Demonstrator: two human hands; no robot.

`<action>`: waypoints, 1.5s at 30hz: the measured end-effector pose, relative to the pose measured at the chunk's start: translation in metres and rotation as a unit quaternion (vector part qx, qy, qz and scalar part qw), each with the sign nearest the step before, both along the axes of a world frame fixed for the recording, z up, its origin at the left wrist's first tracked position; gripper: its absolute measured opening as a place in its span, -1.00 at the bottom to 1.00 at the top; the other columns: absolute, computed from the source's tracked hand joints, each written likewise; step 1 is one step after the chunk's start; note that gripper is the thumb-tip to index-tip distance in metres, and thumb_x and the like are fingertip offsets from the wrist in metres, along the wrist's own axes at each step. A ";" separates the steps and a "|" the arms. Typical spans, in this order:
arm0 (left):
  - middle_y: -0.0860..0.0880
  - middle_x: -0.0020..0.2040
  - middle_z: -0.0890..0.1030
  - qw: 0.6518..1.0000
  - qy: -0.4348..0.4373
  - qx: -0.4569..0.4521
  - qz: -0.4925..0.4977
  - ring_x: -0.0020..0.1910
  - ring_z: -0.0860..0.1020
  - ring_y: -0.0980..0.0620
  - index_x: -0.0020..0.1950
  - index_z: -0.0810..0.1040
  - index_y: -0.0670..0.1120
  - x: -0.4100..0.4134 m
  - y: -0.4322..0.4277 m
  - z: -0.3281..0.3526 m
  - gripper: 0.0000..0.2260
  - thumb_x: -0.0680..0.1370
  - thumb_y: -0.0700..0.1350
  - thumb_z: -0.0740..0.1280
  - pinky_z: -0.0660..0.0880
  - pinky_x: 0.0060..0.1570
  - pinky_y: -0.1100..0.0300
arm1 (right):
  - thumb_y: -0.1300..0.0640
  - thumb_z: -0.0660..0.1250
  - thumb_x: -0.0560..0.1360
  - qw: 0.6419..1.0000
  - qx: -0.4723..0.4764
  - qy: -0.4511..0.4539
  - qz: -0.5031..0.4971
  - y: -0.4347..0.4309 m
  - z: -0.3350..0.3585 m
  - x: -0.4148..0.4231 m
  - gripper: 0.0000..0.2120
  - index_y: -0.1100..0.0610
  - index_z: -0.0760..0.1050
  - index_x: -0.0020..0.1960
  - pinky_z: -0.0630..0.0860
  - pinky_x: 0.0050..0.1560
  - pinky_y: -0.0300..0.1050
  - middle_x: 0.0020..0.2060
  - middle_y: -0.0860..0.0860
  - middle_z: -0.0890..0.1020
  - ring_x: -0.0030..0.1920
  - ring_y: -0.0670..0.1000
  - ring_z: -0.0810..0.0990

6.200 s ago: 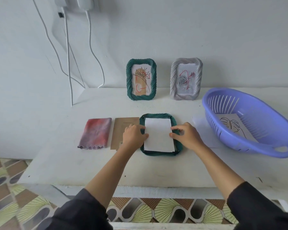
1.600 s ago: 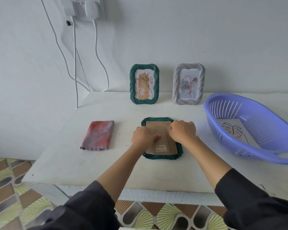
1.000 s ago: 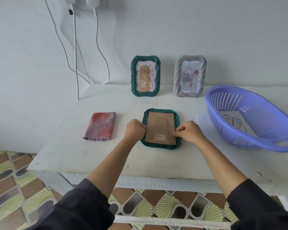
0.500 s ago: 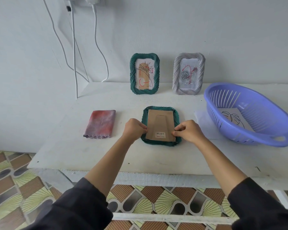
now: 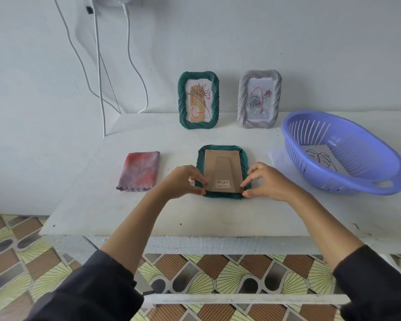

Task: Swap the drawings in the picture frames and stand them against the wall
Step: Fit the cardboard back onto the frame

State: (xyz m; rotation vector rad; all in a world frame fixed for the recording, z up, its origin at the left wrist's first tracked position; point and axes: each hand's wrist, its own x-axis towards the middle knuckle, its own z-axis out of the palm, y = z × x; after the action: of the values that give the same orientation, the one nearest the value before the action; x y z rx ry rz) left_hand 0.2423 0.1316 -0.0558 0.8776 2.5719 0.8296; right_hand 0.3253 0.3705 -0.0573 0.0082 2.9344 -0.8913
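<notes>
Near table (image 5: 195, 218) front edge: frame (image 5: 245, 157) face down, backing (image 5: 222, 167) on it.
Left hand (image 5: 183, 181): pinches backing's near-left corner.
Right hand (image 5: 267, 181): pinches near-right corner.

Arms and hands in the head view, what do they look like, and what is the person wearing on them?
The left hand and right hand are bare: no gloves, rings or watch show. The forearms are uncovered up to loose dark sleeves, blackish in colour, that end near the elbows. The cloth looks plain, with no markings or cuffs showing.
</notes>
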 end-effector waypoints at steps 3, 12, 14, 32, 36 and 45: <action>-0.05 0.15 0.58 1.000 0.015 -0.013 -0.012 0.10 0.53 -0.03 0.08 0.65 -0.12 -0.001 0.001 0.001 -0.73 0.39 -0.14 0.49 0.48 0.18 0.10 | 0.04 0.49 0.33 0.998 0.048 0.008 0.029 -0.003 0.004 0.001 -0.83 -0.02 0.67 -0.07 0.40 0.18 -0.08 0.04 -0.13 0.47 0.11 -0.04 0.50; 0.04 0.21 0.54 0.979 0.137 -0.115 -0.098 0.14 0.45 0.05 0.06 0.67 -0.03 -0.003 0.002 0.000 -0.80 0.52 -0.02 0.34 0.25 -0.01 0.31 | 0.03 0.36 0.45 0.980 0.156 0.049 0.112 -0.008 0.008 0.002 -0.81 0.09 0.66 -0.03 0.44 0.06 -0.08 0.04 -0.05 0.59 0.02 0.02 0.54; 0.03 0.21 0.54 0.978 0.143 -0.112 -0.102 0.11 0.50 0.06 0.07 0.67 -0.04 -0.002 0.002 0.000 -0.79 0.53 -0.02 0.33 0.28 -0.04 0.32 | 0.05 0.36 0.45 0.982 0.145 0.056 0.112 -0.008 0.006 0.004 -0.82 0.12 0.67 -0.06 0.46 0.03 -0.06 0.02 -0.04 0.59 -0.02 0.02 0.55; -0.07 0.01 0.65 0.994 0.104 0.022 -0.036 -0.13 0.53 0.12 -0.10 0.72 -0.15 -0.005 0.000 -0.013 -0.87 0.45 -0.12 0.43 0.35 -0.15 0.50 | 0.26 0.37 0.36 0.988 0.060 0.143 0.023 -0.019 -0.019 0.008 -0.90 0.29 0.60 -0.28 0.49 -0.14 -0.05 -0.13 0.09 0.61 -0.19 0.12 0.58; -0.10 0.00 0.65 0.997 0.062 0.050 -0.010 -0.12 0.54 0.08 -0.10 0.71 -0.19 -0.006 0.002 -0.011 -0.87 0.41 -0.16 0.46 0.49 0.00 0.28 | 0.29 0.38 0.33 0.990 0.034 0.140 0.001 -0.022 -0.018 0.008 -0.93 0.30 0.60 -0.29 0.48 -0.14 -0.05 -0.14 0.11 0.62 -0.17 0.13 0.58; 0.01 -0.10 0.62 0.997 0.016 0.069 0.019 -0.10 0.58 0.06 -0.10 0.70 -0.18 -0.006 0.004 -0.013 -0.87 0.38 -0.21 0.48 0.55 0.10 0.11 | 0.30 0.40 0.33 0.994 -0.009 0.102 -0.030 -0.025 -0.013 0.006 -0.94 0.30 0.62 -0.26 0.44 -0.17 -0.21 -0.11 0.09 0.60 -0.14 0.09 0.58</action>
State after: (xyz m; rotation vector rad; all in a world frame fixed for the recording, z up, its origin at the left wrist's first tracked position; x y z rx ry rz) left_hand 0.2364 0.1354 -0.0684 0.8898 2.5912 1.0227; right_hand 0.3313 0.3455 -0.0701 0.0029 3.1301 -0.9816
